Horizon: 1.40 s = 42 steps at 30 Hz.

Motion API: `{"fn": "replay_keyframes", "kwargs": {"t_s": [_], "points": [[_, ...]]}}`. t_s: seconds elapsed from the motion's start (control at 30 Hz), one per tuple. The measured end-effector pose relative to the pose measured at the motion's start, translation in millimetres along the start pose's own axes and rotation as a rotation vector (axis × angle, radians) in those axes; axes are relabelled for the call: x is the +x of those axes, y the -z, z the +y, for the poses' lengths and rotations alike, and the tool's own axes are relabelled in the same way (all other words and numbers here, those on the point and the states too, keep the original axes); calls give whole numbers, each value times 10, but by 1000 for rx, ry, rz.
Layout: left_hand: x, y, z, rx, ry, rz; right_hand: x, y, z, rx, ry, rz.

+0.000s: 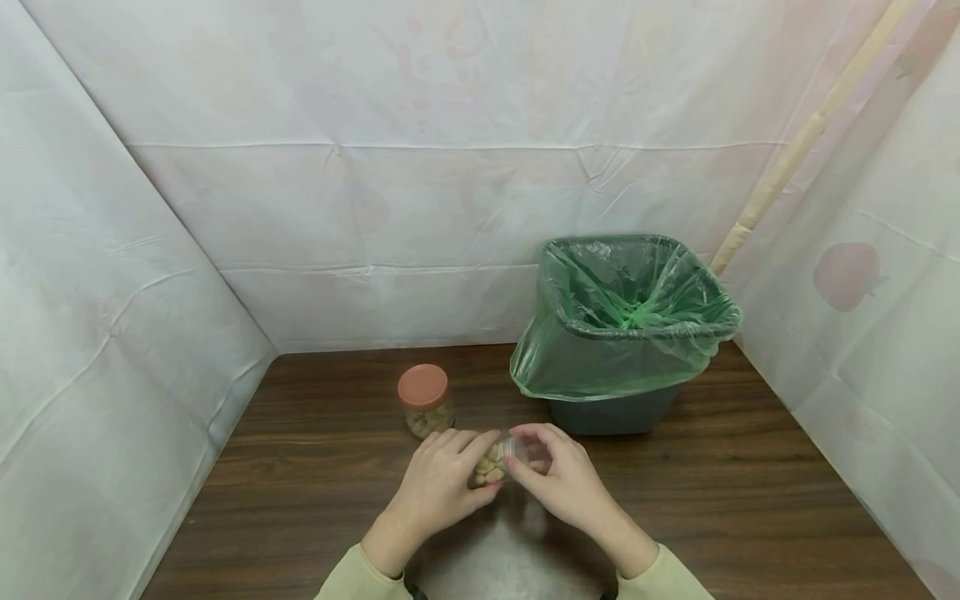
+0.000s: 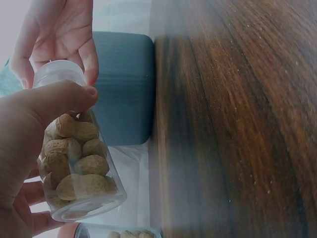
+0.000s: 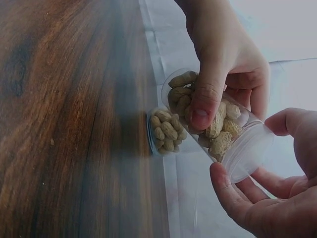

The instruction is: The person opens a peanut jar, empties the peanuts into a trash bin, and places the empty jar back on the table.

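In the head view, my left hand (image 1: pixel 441 485) grips a clear plastic jar (image 1: pixel 492 465) of peanuts, tilted on its side above the table. The left wrist view shows the thumb across the jar's upper side and fingers behind the body. Unshelled peanuts (image 2: pixel 81 161) fill much of it. At the mouth end, the fingertips and thumb of my right hand (image 1: pixel 567 485) hold the translucent lid (image 3: pixel 250 151) from both sides. Behind the left hand stands a second jar (image 1: pixel 426 412) of peanuts, upright, under a pinkish-red lid (image 1: pixel 422 387).
A dark bin (image 1: pixel 615 412) stands at the table's back right, lined with a green plastic bag (image 1: pixel 600 367) folded over its rim. Brown wood-grain table (image 1: pixel 285 475) lies beneath. Pale sheets (image 1: pixel 420 208) hang behind and at both sides; a pole (image 1: pixel 795 162) leans at the right.
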<state>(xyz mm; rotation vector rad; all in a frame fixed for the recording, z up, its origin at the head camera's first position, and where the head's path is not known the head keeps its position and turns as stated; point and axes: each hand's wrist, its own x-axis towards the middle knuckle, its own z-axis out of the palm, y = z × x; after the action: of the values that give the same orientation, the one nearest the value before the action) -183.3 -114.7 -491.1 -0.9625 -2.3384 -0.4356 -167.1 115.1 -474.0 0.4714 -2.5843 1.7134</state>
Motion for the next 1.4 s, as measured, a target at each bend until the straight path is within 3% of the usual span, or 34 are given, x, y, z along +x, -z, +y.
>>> {"fn": "replay_keyframes", "kwargs": {"t_s": [0.67,1.4], "points": [[6,13,5,-30,13,-39,3,40,50,-40,170,-23],[5,35,0,-58,28,-71,6,64,39,-96,249,-15]]}}
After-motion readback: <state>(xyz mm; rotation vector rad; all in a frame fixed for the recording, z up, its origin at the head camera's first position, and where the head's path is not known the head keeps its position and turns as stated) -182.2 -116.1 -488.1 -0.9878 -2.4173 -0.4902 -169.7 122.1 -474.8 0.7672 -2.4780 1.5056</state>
